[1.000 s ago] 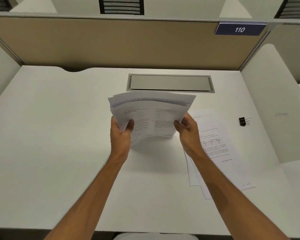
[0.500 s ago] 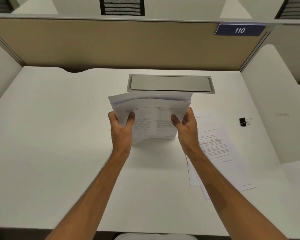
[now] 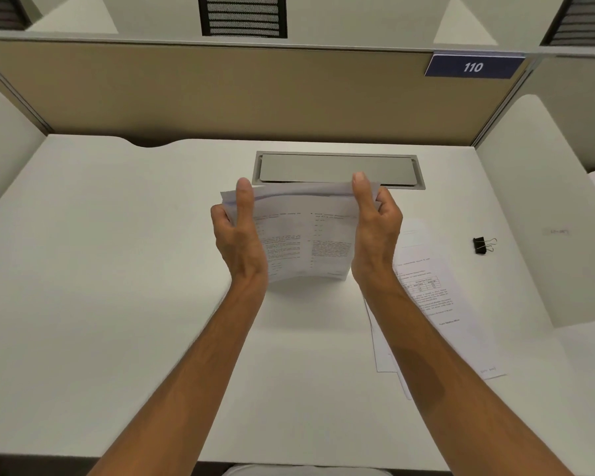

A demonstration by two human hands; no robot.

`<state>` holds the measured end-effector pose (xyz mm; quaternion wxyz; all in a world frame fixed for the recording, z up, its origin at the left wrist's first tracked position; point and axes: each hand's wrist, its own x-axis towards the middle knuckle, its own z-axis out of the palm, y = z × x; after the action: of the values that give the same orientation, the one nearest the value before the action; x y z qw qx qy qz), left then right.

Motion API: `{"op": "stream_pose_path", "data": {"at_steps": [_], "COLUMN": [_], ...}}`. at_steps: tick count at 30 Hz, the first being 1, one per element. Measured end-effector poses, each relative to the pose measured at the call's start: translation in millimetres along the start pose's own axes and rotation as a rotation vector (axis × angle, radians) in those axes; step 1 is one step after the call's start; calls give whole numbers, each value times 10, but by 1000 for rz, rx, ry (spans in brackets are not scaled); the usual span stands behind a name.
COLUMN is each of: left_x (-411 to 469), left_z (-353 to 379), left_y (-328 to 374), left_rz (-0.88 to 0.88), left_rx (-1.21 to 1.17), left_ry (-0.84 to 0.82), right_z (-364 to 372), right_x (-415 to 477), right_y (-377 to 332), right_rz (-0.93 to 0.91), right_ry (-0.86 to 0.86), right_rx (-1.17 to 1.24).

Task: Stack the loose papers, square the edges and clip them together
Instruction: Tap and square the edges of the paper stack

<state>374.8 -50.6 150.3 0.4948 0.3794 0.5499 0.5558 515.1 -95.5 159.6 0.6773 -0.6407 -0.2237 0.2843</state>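
A stack of printed papers (image 3: 303, 235) stands on its lower edge on the white desk (image 3: 117, 269), bowed slightly, its top edges uneven. My left hand (image 3: 239, 235) grips its left side and my right hand (image 3: 375, 231) grips its right side, thumbs up along the front near the top corners. Several loose printed sheets (image 3: 437, 297) lie flat on the desk to the right, partly under my right forearm. A black binder clip (image 3: 482, 244) lies further right, apart from both hands.
A grey metal cable hatch (image 3: 337, 166) is set into the desk just behind the stack. Beige partition (image 3: 220, 97) at the back carries a blue "110" plate (image 3: 473, 67). White side panels (image 3: 536, 201) close the desk left and right.
Both hands slid up the sides of the stack from its lower half to near the top corners. The sheets came closer together and the stack narrowed.
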Motion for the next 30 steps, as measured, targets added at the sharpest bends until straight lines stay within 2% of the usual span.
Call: {"op": "stream_pose_path", "data": {"at_steps": [3,8,12,15,20,23,30], "left_x": [30,37,58,50,50,62,55], "left_z": [21,2,-48,-174,-353,-366,-422], "left_y": [6,-36,-108,-292,-591,-628,-656], "left_rz": [6,27,68,89,74,105,165], "left_rx": [69,105,120,151,344,422,465], "left_ry": [31,2,-131,-229,-203,-174,-156], "right_z": [1,-27,-106,-248,-408,-406,-439], "right_x": [16,16,8,45,82,79,56], "right_y": [48,92,136,264,488,579,630], "right_rz": [4,6,-31,-87,6,-17,-61], "right_ry": [0,-53,-208,-326,-290,-317,-304], "right_rx": [-82,-73,-25,-121,-347,-433,-431]}}
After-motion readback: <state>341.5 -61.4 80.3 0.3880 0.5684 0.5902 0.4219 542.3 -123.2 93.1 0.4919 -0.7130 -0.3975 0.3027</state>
